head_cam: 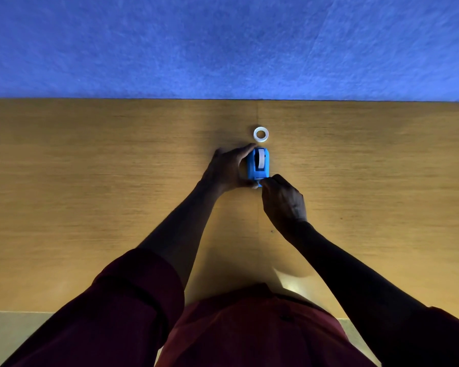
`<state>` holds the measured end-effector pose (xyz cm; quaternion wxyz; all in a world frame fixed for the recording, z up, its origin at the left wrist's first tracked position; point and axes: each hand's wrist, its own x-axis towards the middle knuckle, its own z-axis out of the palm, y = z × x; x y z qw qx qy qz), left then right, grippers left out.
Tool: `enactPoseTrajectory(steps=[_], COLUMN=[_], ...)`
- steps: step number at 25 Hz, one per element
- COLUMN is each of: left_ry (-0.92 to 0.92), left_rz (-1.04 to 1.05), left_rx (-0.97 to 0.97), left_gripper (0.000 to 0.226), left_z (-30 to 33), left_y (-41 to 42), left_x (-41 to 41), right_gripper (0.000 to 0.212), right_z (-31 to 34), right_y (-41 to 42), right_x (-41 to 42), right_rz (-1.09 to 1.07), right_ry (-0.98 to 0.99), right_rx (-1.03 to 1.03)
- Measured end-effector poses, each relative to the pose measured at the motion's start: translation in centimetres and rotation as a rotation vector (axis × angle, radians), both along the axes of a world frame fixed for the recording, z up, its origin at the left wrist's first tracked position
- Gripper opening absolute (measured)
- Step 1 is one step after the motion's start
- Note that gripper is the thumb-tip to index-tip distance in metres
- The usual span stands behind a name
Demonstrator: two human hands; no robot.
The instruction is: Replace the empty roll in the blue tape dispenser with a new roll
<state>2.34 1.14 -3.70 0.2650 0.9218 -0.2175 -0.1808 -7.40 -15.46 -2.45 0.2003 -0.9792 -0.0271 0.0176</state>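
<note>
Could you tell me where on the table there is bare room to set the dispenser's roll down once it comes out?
The table is bare left of the left hand and right of the right hand. The crowded strip is the middle: the blue tape dispenser sits between both hands, with the loose white tape roll just beyond it.

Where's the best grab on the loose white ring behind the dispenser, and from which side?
Likely the outer rim of the white ring, pinched across its width from straight above. It lies flat on the table with its hole facing up, so the rim is free all round. Come in from the far or right side: the blue dispenser and the left hand crowd its near edge.
</note>
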Motion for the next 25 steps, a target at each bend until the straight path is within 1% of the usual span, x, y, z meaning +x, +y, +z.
enactPoseTrajectory(steps=[2, 7, 11, 13, 17, 20, 22, 24, 25], left_ry=[-0.002, -0.013, -0.002, 0.007, 0.025, 0.025, 0.031, 0.018, -0.013], left_rz=[-0.007, -0.013, -0.002, 0.013, 0.030, 0.020, 0.028, 0.012, 0.002], left_rx=[0.015, 0.054, 0.076, 0.079, 0.106, 0.113, 0.089, 0.075, 0.120], left_gripper=[0.108, 0.111, 0.112, 0.111, 0.112, 0.113, 0.110, 0.099, 0.093], left_z=[0.0, 0.1, 0.3, 0.4, 0.4, -0.2, -0.1, -0.6, -0.6], left_y=[0.0, 0.0, -0.2, -0.3, -0.4, 0.0, 0.2, 0.6, 0.7], left_x=[0.0, -0.4, -0.5, -0.8, -1.1, -1.5, -1.5, -1.6, -1.9], right_gripper=[0.016, 0.021, 0.033, 0.035, 0.027, 0.023, 0.026, 0.029, 0.034], right_z=[0.4, 1.1, 0.8, 0.5, 0.0, -0.5, -0.3, -0.5, -0.5], right_y=[0.1, 0.0, -0.3, -0.6, -1.2, -2.0, -2.4, -3.3, -3.6], right_x=[0.3, 0.6, -0.3, -1.1, -2.1, -1.7, -1.2, 0.0, 0.9], right_rz=[-0.011, 0.010, 0.100, 0.105, 0.093, 0.032, -0.019, -0.073, -0.082], right_ry=[0.025, 0.082, 0.108, 0.106, 0.148, 0.110, 0.112, 0.097, 0.117], right_rx=[-0.019, -0.056, -0.125, -0.145, -0.176, -0.161, -0.103, -0.055, -0.042])
